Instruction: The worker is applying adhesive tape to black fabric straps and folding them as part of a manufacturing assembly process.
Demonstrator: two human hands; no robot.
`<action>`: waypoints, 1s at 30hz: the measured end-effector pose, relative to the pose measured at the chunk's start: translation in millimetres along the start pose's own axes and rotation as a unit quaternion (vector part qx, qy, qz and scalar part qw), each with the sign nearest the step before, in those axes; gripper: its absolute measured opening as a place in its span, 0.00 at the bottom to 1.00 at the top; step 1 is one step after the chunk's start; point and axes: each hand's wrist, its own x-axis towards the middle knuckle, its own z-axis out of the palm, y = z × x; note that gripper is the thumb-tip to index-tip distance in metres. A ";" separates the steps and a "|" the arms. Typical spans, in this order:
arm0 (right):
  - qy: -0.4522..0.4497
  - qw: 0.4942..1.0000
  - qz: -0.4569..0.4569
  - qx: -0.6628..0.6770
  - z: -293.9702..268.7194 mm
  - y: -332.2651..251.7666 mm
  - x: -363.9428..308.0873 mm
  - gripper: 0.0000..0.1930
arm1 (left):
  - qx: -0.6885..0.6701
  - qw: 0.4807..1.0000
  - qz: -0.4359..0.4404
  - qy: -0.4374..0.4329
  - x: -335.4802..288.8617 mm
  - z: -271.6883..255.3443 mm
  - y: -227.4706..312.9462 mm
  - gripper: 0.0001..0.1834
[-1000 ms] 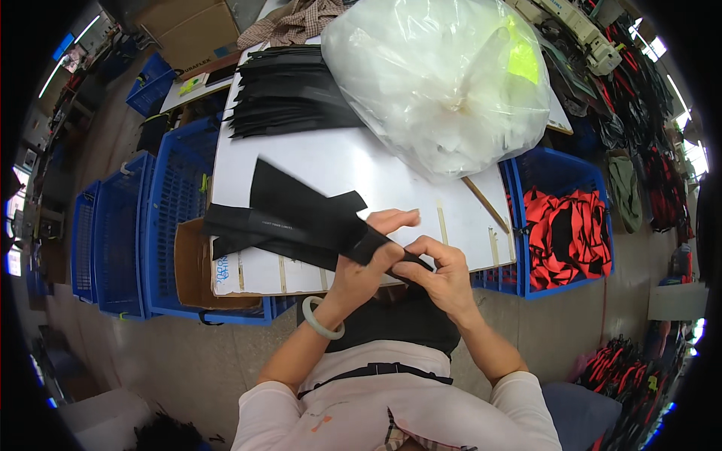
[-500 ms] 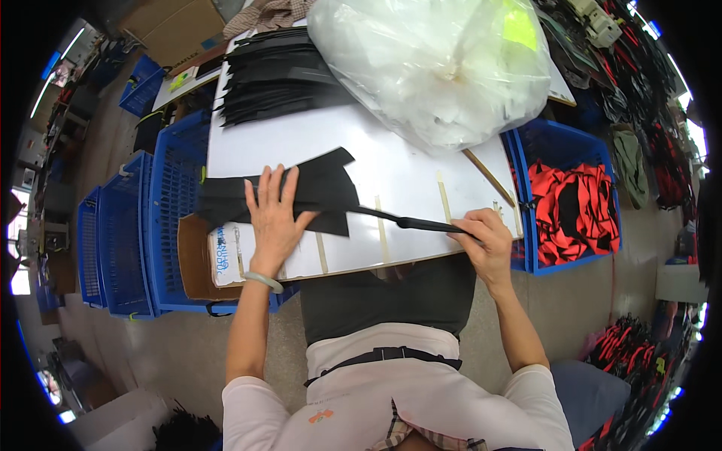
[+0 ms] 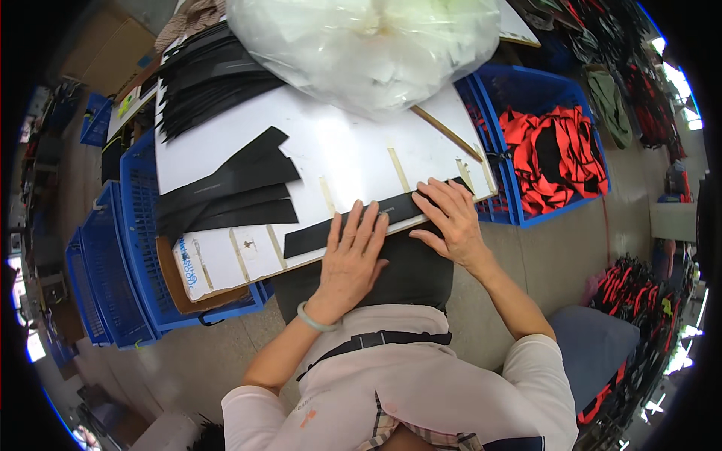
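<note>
A long black fabric strip (image 3: 304,237) lies flat along the near edge of the white table (image 3: 226,252). My left hand (image 3: 352,252) rests on the strip's middle with its fingers stretched out. Toward the strip's right end, my right hand (image 3: 450,223) lies palm down, fingers extended and thumb apart. Neither hand grips anything. To the left, several black fabric pieces (image 3: 241,180) lie fanned over one another, their narrow ends running toward the table's left edge.
At the back left sits a stack of black strips (image 3: 210,79), beside a large clear plastic bag (image 3: 368,52) of white material. A wooden stick (image 3: 447,134) lies at the right. Blue crates (image 3: 553,143) stand on both sides, the right one holding red and black fabric.
The strip, folded narrow and held out by my right hand, now lies spread along the near edge. My left hand has left the pile and moved right onto it. The view has shifted.
</note>
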 end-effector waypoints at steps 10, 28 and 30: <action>-0.001 0.999 0.020 -0.035 0.6 18.4 -25.7 0.28 | -0.041 0.997 -0.010 0.068 15.9 20.9 14.9 0.41; 0.040 0.998 0.020 -0.041 16.3 18.8 -27.3 0.27 | 0.057 0.994 -0.035 0.091 19.6 35.3 23.2 0.40; 0.036 0.998 0.015 -0.046 13.4 20.1 -27.6 0.25 | 0.119 0.988 -0.018 0.092 20.4 39.7 24.4 0.38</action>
